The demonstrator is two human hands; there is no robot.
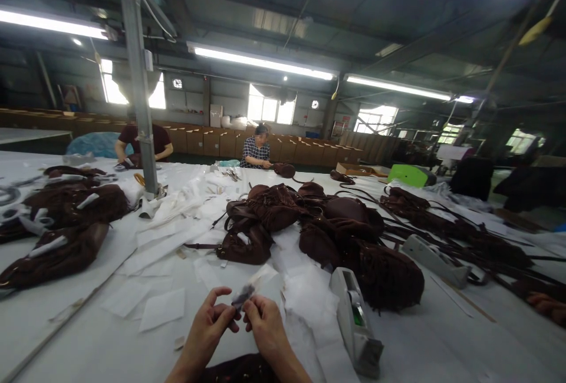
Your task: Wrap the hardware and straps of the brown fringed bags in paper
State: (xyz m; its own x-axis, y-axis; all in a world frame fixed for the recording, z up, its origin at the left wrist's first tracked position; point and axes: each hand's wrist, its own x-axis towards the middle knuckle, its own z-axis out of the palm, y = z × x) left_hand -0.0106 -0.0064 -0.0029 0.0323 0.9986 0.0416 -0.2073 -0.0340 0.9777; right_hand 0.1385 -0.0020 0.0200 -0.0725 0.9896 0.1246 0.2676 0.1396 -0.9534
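A: What's the thing being worked on?
B: A small plastic packet (243, 294) with something dark inside, held above the near part of the table (88, 336), between the two hands. The contents are too blurred to name.

A: How do the hands stand?
B: The left hand (213, 315) is curled, forefinger raised, thumb and lower fingers closed at the packet's left edge. The right hand (264, 319) pinches its near right edge between thumb and forefinger.

A: Which step is it?
B: I'd judge it's handling the packet at its edge, perhaps opening or straightening it. The next move calls for a light fingertip grip, with both thumbs steady.

A: And around it?
B: Dark brown fabric (247, 369) lies below the wrists, a tape dispenser (356, 321) to the right, paper sheets (163, 309) to the left. Farther out are heaped brown bags (349, 212), then a co-worker in a checked shirt (254, 152) across the table.
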